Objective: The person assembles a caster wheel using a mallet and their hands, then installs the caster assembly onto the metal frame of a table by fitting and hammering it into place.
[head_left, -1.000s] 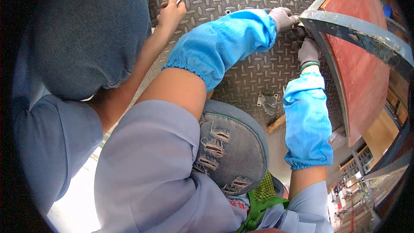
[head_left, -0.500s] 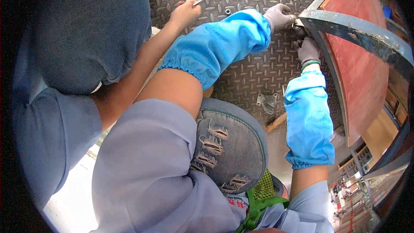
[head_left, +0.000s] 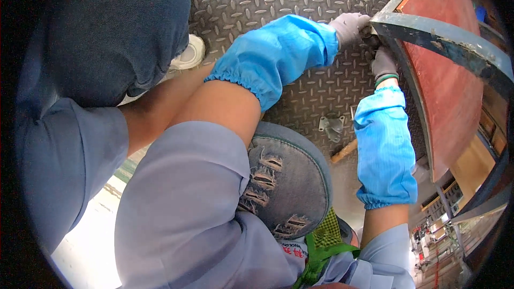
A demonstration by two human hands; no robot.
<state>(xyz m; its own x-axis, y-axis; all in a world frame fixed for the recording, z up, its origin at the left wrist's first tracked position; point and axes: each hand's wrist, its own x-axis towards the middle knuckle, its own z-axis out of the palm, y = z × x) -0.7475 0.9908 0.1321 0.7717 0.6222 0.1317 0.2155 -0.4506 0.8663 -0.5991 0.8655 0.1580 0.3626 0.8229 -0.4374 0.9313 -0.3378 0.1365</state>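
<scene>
My left hand (head_left: 350, 28), in a grey glove below a blue sleeve cover, is closed at the lower corner of a dark metal frame (head_left: 444, 37). My right hand (head_left: 384, 63), also gloved, reaches under the same corner with curled fingers. Between the two hands sits a small dark part (head_left: 369, 36), mostly covered; its kind does not show. The frame borders a reddish panel (head_left: 441, 101) that stands tilted at the right. Fingertips of both hands are hidden by the frame and by each other.
On the dark tread-plate floor (head_left: 300, 96) lie a metal bracket with a holed plate (head_left: 332, 127) and a wooden handle (head_left: 344, 151). Close at my left crouches another person in dark trousers (head_left: 112, 37); that person's forearm (head_left: 182, 88) passes behind my left arm. A white shoe (head_left: 191, 52) shows there.
My left hand has closed in at the frame corner, and my right hand has shifted slightly. The other person's hand, with a metal tool in it, has drawn back out of sight behind my left arm.
</scene>
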